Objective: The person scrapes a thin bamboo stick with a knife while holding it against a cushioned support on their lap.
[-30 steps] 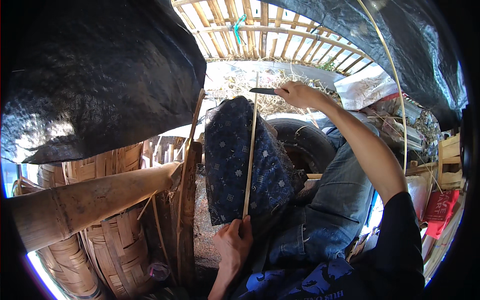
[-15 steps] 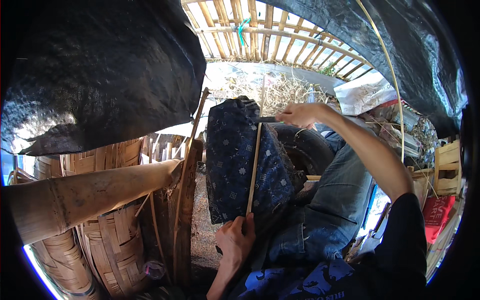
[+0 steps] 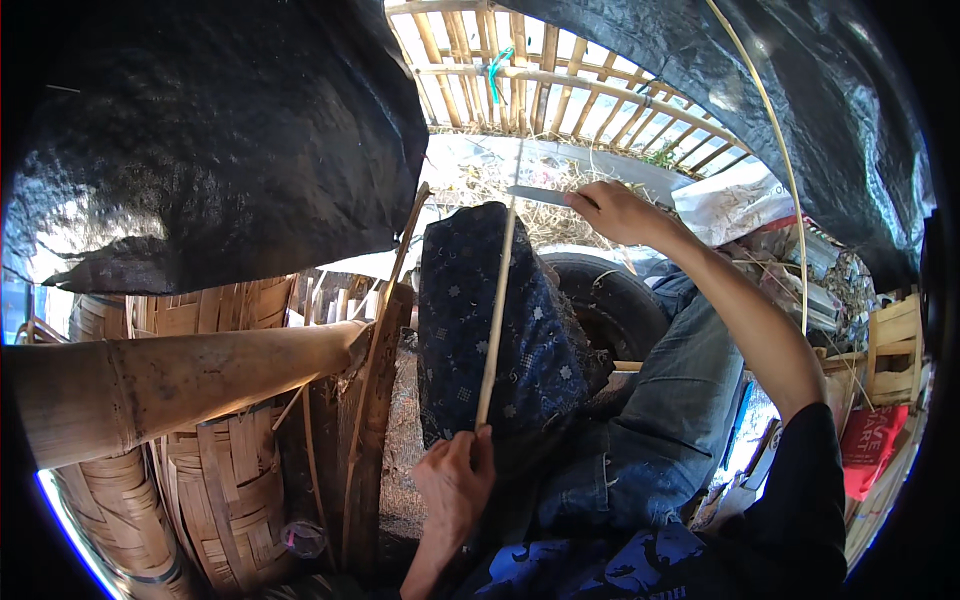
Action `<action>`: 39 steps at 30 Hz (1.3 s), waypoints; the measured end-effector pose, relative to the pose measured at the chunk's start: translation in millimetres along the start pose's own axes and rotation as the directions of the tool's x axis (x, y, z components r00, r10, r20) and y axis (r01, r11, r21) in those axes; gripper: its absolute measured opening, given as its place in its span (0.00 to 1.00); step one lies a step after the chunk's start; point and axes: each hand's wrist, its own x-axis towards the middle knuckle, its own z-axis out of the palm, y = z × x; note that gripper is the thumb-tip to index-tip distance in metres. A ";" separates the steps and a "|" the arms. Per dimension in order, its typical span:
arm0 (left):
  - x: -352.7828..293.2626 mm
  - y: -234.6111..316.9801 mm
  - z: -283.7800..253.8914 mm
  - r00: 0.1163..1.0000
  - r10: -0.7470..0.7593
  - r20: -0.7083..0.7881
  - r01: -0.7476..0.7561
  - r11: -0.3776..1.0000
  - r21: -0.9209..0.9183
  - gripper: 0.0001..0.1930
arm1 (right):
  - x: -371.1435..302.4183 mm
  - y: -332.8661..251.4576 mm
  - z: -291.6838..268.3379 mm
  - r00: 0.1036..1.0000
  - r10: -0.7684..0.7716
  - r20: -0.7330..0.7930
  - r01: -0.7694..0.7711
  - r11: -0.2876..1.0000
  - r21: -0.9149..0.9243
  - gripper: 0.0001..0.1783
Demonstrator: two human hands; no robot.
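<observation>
My left hand (image 3: 455, 485) is closed around the near end of a thin pale bamboo strip (image 3: 496, 330). The strip runs away from me over a dark blue patterned cloth (image 3: 455, 320) draped across my leg. In my right hand (image 3: 617, 213) is a knife (image 3: 538, 194), its blade pointing left. The blade lies across the strip towards its far end, past the edge of the cloth. Whether the edge bites into the strip, I cannot tell.
A thick bamboo pole (image 3: 200, 385) juts in from the left, above woven bamboo baskets (image 3: 225, 490). Black plastic sheeting (image 3: 220, 150) hangs at the upper left. A tyre (image 3: 610, 300) lies beyond my knee, with shavings (image 3: 560, 220) behind it. A red packet (image 3: 872, 450) sits far right.
The knife has moved outward along the strip, from above the cloth to beyond its far edge. My left hand and the strip's near end have shifted slightly left.
</observation>
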 end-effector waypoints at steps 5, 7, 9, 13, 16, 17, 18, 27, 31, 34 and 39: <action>10.2 -13.4 5.2 0.999 -0.040 0.002 0.040 0.998 0.053 0.14 | 14.4 -14.2 11.2 1.000 -0.013 0.016 0.012 0.999 0.047 0.23; 7.1 -11.2 10.3 1.000 -0.007 0.011 0.007 1.000 0.005 0.13 | 22.3 -14.7 15.4 1.000 0.002 -0.008 -0.002 1.000 0.027 0.24; 5.1 -10.9 15.1 1.000 -0.010 0.000 0.010 1.000 -0.014 0.12 | 25.9 -18.9 15.7 0.999 0.042 -0.017 -0.043 0.999 -0.012 0.25; 5.5 -10.2 13.5 1.000 -0.027 -0.007 0.027 0.999 -0.047 0.12 | 29.5 -19.8 14.0 0.998 -0.004 0.070 0.009 0.997 -0.071 0.26; 8.6 -10.4 11.2 1.000 -0.009 0.000 0.009 0.998 -0.057 0.13 | 26.7 -18.6 10.1 0.971 0.097 0.220 -0.060 0.984 -0.169 0.28; 8.6 -10.0 11.4 1.000 -0.009 0.001 0.010 0.998 -0.060 0.13 | 26.2 -14.0 13.0 0.970 0.093 0.224 -0.051 0.981 -0.185 0.29; 8.7 -10.6 11.9 1.000 -0.001 0.011 0.001 0.998 -0.060 0.14 | 26.0 -15.4 13.9 0.969 0.088 0.229 -0.041 0.979 -0.200 0.30; 7.7 -14.6 13.3 0.999 0.023 0.034 -0.020 0.996 -0.088 0.16 | 15.6 -10.8 -0.8 0.843 0.319 0.433 -0.336 0.941 -0.039 0.32; 6.5 -16.6 15.8 0.998 0.056 0.021 -0.054 0.993 -0.101 0.14 | 11.8 -0.3 3.1 0.816 0.342 0.466 -0.373 0.927 -0.028 0.32; 8.1 -16.8 14.4 0.996 0.072 0.054 -0.068 0.995 -0.076 0.14 | 4.5 -3.7 3.6 0.826 0.352 0.440 -0.389 0.921 -0.007 0.32; 8.5 -14.0 11.7 0.995 0.077 0.062 -0.071 0.993 -0.095 0.13 | -1.9 5.6 6.2 0.828 0.329 0.454 -0.398 0.915 0.063 0.32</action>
